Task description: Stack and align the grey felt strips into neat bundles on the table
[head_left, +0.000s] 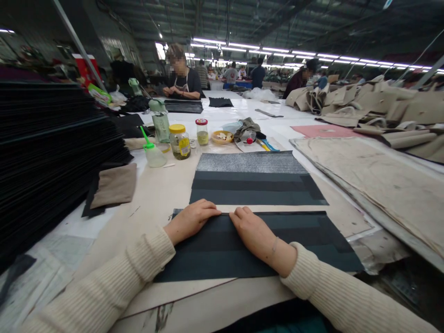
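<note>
A dark fabric panel (298, 240) with darker bands lies flat before me, a narrow fold running along its far edge. My left hand (194, 218) is closed at that edge, left of the middle, thumb and fingers pressed together on the fold. Close by on the right, my right hand (251, 231) pinches the same fold, with a small gap between the two hands. Their fingertips partly hide the edge. Just beyond lies a second dark panel (256, 182), its far part speckled grey.
A tall stack of black sheets (52, 157) rises at left, near a brown cloth piece (114, 185). Behind the panels stand a squeeze bottle (155, 156), a yellow-lidded jar (179, 143) and a red-lidded jar (202, 134). Beige bags (391, 104) are heaped right. A co-worker (185, 78) sits across.
</note>
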